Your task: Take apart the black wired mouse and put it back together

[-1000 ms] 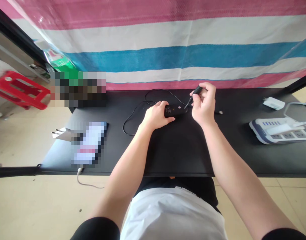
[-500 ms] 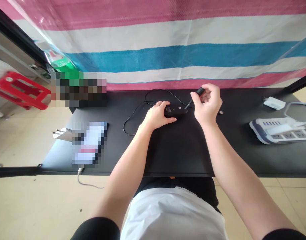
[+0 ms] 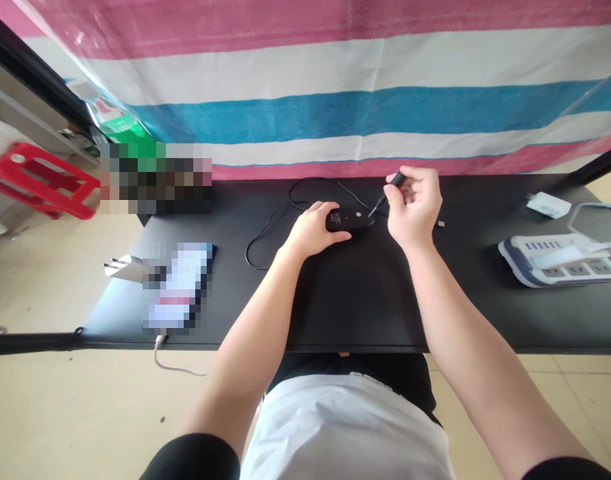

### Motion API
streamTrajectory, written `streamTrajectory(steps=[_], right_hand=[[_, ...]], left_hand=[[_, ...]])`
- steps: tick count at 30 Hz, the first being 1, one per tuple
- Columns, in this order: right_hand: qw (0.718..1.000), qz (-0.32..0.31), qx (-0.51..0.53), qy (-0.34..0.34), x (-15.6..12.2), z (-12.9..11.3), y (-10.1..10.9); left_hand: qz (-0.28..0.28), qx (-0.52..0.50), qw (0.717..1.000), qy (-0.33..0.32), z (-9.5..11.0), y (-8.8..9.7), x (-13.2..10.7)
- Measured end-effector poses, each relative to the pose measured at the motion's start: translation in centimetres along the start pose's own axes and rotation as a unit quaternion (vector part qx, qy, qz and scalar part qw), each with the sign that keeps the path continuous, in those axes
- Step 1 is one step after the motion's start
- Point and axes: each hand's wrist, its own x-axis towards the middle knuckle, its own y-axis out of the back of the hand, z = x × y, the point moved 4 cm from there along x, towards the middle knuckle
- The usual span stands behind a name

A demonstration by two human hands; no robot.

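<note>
A black corded computer mouse lies upside down on the black tabletop, its labelled underside facing up. My left hand grips it from the left, with thumb and fingers on opposite sides. In my right hand is a small screwdriver, its dark handle pinched between thumb and fingers. The screwdriver slants down to the left, and its tip meets the right end of the mouse's underside. Whether the tip sits in a screw is too small to tell.
The mouse's thin cable loops behind and left, and a USB plug lies right of my right hand. A phone and a charger lie left. At right are a power strip and a white adapter. A striped sheet hangs behind.
My right fingers have shifted around the screwdriver's handle, with a fingertip now showing on its left side. The mouse and my left hand stay in place.
</note>
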Motion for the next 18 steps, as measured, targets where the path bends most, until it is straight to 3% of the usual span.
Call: streamTrajectory(steps=[7,18], right_hand=[[0.999,-0.032,0.022,-0.012,-0.21,-0.34,-0.34],[0.998,0.049,-0.031,-0.004,-0.01,0.07,0.22]], left_hand=[[0.0,0.006,1.0,-0.001,-0.22,-0.15,0.05],[0.002,-0.003,1.0,-0.003,-0.1,-0.16,0.0]])
